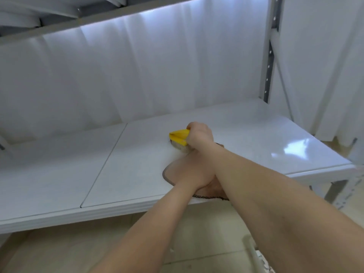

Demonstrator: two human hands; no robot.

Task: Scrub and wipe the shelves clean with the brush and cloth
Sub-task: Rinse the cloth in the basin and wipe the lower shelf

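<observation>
Yellow brush [179, 137] being gripped in closed right hand [200, 135] on white shelf [122, 174], left hand [194, 175] pressing flat, fingers closed on beige cloth [173, 167]

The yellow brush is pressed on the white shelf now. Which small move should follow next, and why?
Probably a short scrub stroke leftward. The right hand grips the yellow brush with bristles down on the shelf. The left hand presses the cloth just in front of it, so the bare panel toward the seam is free.
</observation>
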